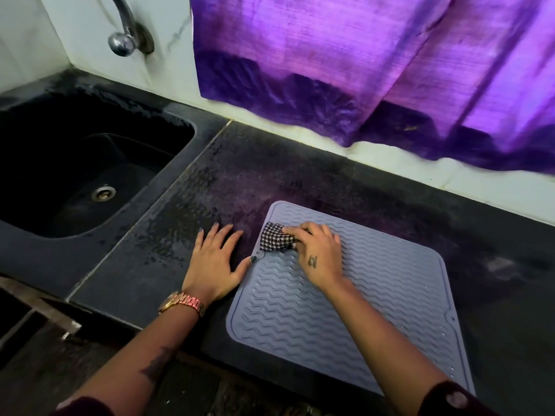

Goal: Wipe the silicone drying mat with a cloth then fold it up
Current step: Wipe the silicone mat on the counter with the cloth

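Note:
A grey-blue silicone drying mat (375,295) with wavy ridges lies flat on the dark countertop (210,190). My right hand (319,253) grips a small black-and-white checked cloth (274,240) and holds it down on the mat's far left part. My left hand (216,259) lies flat on the counter just left of the mat, fingers spread, with its thumb tip touching the mat's left edge.
A black sink (84,166) with a metal drain sits at the left, under a chrome tap (126,34) on the wall. A purple curtain (375,64) hangs over the back of the counter. The counter's front edge runs below my forearms.

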Tool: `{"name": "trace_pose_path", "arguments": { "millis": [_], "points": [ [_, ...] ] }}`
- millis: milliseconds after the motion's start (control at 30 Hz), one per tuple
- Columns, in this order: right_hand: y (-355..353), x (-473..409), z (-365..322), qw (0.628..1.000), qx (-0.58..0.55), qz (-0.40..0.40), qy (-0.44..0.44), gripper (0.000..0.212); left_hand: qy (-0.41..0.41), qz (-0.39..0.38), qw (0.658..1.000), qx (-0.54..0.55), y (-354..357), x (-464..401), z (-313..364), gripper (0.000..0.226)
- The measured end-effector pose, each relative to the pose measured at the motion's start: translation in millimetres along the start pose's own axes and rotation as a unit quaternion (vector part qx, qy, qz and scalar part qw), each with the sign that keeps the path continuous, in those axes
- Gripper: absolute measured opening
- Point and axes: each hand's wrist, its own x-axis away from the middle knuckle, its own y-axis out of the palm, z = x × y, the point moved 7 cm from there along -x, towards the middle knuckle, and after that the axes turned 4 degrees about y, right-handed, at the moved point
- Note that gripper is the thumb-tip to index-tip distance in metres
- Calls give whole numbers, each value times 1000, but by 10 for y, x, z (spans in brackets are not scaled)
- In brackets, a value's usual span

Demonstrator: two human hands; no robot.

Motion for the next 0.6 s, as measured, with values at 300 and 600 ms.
{"name": "trace_pose_path", "arguments": {
  "millis": [300,600],
  "points": [
    [-1,-126,29,999,10,24,-30,37,0,1,1000,-2,5,-8,-4,81],
    [27,-376,101,998,25,-45,-47,35,-2,4,1000,2,11,-13,-6,80]
  ]
}}
